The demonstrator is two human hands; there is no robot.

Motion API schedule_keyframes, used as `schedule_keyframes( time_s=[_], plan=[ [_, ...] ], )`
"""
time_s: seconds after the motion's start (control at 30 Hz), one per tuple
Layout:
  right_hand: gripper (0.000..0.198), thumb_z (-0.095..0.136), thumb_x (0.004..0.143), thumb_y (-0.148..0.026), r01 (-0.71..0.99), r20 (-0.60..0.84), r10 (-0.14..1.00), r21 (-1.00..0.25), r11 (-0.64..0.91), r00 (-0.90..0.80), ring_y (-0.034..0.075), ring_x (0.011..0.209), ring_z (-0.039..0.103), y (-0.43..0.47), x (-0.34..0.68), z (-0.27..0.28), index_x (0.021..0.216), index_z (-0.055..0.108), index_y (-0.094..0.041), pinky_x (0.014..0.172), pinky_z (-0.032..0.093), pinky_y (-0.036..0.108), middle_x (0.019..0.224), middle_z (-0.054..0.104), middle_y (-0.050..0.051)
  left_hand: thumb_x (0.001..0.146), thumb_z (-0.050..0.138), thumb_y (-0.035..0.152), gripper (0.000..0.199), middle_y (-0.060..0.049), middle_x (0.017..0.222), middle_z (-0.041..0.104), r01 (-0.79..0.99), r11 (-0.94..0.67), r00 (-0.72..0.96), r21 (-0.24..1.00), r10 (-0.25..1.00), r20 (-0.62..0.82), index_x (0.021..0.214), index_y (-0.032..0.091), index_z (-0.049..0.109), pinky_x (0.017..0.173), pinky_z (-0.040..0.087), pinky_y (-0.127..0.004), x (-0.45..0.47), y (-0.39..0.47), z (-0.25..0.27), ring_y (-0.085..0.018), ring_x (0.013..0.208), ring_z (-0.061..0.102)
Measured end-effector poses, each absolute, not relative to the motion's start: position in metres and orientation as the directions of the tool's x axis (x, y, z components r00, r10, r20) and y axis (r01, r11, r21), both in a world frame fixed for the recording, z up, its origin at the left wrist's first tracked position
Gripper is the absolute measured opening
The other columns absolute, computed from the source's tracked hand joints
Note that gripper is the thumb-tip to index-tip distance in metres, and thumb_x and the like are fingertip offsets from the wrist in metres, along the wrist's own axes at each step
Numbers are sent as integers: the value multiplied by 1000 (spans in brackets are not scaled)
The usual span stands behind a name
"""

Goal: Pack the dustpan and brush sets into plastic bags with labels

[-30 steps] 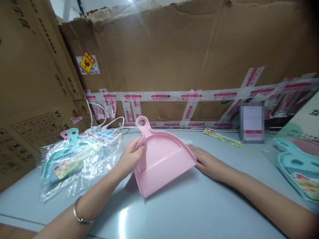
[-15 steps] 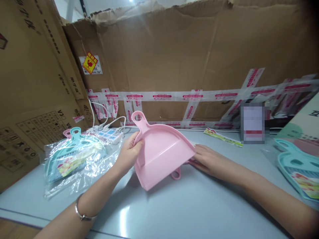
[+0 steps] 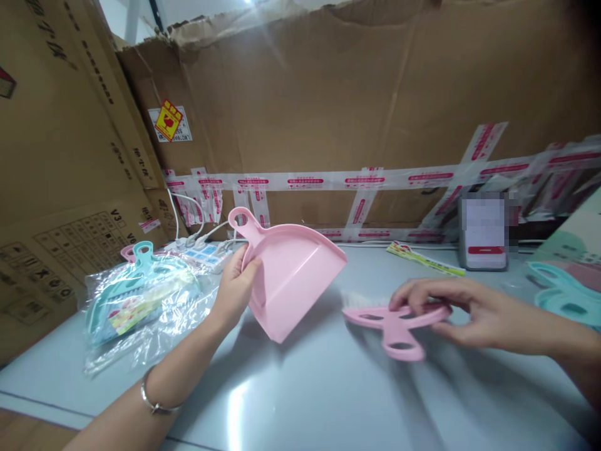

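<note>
A pink dustpan [image 3: 295, 275] is tilted up above the table, its ring handle at the upper left. My left hand [image 3: 235, 285] is closed around its left edge, just below the handle, thumb on the inner face. To the right, my right hand [image 3: 446, 307] grips a pink hand brush [image 3: 394, 322] by the right end of its head. The brush's pale bristles point away from me and its looped handle points toward me; motion blurs it slightly. Dustpan and brush are apart.
Bagged teal and pink dustpan sets [image 3: 141, 288] lie at the left, by a white power strip [image 3: 206, 254]. Another teal set [image 3: 563, 294] is at the right edge. A phone [image 3: 483, 232] stands near a yellow-green strip [image 3: 425, 259]. Cardboard boxes [image 3: 300, 94] wall the back.
The brush, earlier mostly hidden behind the dustpan, has come out to the right in my right hand. My left hand has shifted the dustpan a little to the left.
</note>
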State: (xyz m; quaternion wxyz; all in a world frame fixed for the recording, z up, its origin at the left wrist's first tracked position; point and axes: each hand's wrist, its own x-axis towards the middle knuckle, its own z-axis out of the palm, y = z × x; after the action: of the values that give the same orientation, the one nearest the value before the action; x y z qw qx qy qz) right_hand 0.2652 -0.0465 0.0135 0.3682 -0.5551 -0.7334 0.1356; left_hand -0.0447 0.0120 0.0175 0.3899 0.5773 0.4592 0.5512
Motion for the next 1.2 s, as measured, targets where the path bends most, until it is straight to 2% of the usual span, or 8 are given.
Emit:
schedule_keyframes(
  time_s=[0.13, 0.23, 0.33, 0.53, 0.67, 0.8, 1.0, 1.2],
  plan=[
    [35, 61, 70, -56, 538, 317, 948, -802, 261, 13, 20, 68, 57, -50, 255, 14, 67, 62, -21, 62, 47, 33, 68, 61, 6, 78, 54, 33, 22, 1, 83, 58, 140, -281, 9, 949, 959, 283, 95, 19, 59, 69, 44, -24, -42, 12, 17, -15, 78, 55],
    [40, 62, 68, -60, 373, 202, 979, -905, 203, -42, 19, 65, 57, -48, 251, 13, 67, 65, -20, 60, 46, 31, 67, 63, 6, 80, 53, 36, 24, 0, 84, 60, 201, -293, 69, 935, 956, 285, 94, 18, 60, 73, 44, -26, -40, 10, 17, -17, 82, 55],
    [41, 63, 68, -60, 295, 140, 987, -942, 159, -85, 15, 61, 54, -44, 242, 10, 66, 64, -19, 57, 43, 26, 65, 61, 4, 81, 52, 39, 31, -2, 92, 63, 213, -274, 140, 938, 959, 248, 102, 18, 61, 76, 44, -27, -37, 8, 17, -19, 88, 56],
    [37, 53, 78, -56, 305, 216, 973, -935, 181, 83, 16, 70, 55, -44, 206, -8, 73, 58, -20, 62, 42, 26, 72, 60, 2, 86, 45, 45, 37, -2, 100, 66, 237, -266, 280, 934, 940, 196, 108, 21, 63, 85, 43, -28, -31, 0, 14, -20, 96, 57],
    [31, 47, 85, -48, 469, 359, 931, -835, 288, 68, 17, 73, 54, -46, 194, -14, 74, 56, -21, 66, 42, 28, 74, 57, 2, 88, 43, 44, 37, -1, 108, 66, 195, -281, 407, 940, 895, 183, 110, 22, 63, 91, 42, -30, -26, -6, 9, -20, 101, 58],
    [25, 43, 90, -37, 670, 574, 815, -579, 466, -71, 15, 67, 49, -47, 191, -13, 76, 57, -21, 63, 40, 28, 74, 48, 2, 85, 50, 41, 34, -4, 112, 65, 180, -286, 471, 941, 865, 173, 108, 20, 63, 93, 42, -32, -18, -13, 9, -22, 106, 56],
    [26, 38, 91, -36, 838, 624, 756, -291, 462, -200, 16, 66, 48, -53, 182, -5, 74, 52, -21, 61, 40, 31, 76, 46, 3, 83, 54, 33, 36, -6, 107, 64, 159, -279, 579, 947, 803, 139, 115, 18, 59, 84, 45, -30, -15, -20, 14, -20, 96, 59],
    [28, 44, 86, -49, 808, 569, 817, -433, 399, -99, 19, 72, 56, -49, 183, -17, 90, 43, -21, 63, 44, 34, 86, 53, 6, 83, 50, 37, 27, -1, 79, 59, 247, -271, 541, 930, 835, 99, 97, 17, 62, 65, 40, -24, -15, -17, 12, -13, 67, 51]
  ],
)
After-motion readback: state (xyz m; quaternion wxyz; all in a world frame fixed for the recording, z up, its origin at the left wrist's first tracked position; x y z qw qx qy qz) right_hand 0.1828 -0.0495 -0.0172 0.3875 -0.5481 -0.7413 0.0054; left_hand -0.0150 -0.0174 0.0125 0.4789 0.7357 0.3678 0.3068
